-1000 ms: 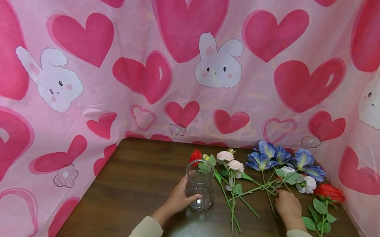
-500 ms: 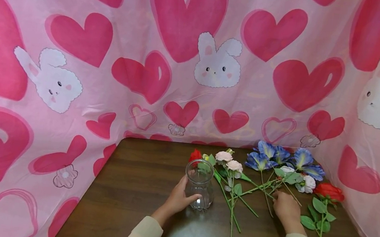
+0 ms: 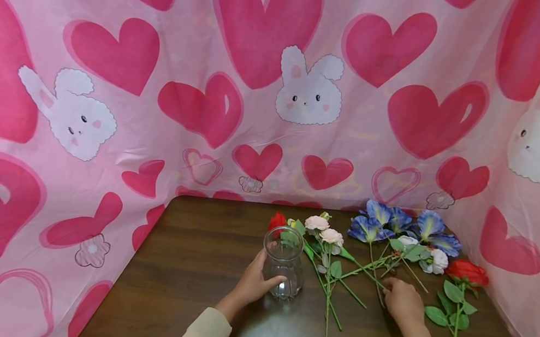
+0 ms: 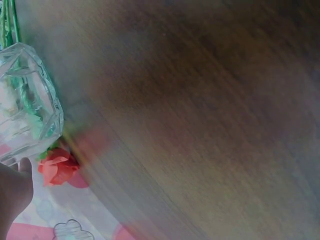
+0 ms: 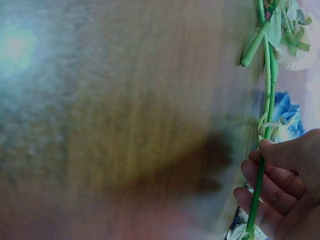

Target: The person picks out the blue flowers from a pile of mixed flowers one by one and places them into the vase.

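Note:
My left hand (image 3: 254, 281) holds a clear glass vase (image 3: 290, 281) that stands upright on the table, the thumb across its near side. The left wrist view shows the vase's ridged base (image 4: 54, 107) and part of the hand (image 4: 15, 187). Over among the loose flowers, my right hand (image 3: 405, 304) pinches a green flower stem (image 5: 258, 187) between thumb and fingers, as seen in the right wrist view. Crossing stems hide which bloom it belongs to. Pale pink flowers (image 3: 331, 236) lie between vase and right hand; blue flowers (image 3: 372, 228) lie beyond that hand.
Behind the vase rests a red flower (image 3: 277, 221). White flowers (image 3: 438, 261) lie near the blue ones. A red rose (image 3: 468, 273) with a leafy stem lies at the right of the dark wooden table (image 3: 180, 269). A pink heart-print cloth (image 3: 298, 138) surrounds the back and sides.
My right hand has shifted slightly left and toward me, pinching the stem. The pale pink flowers have moved slightly left. The left hand and vase stay in place.

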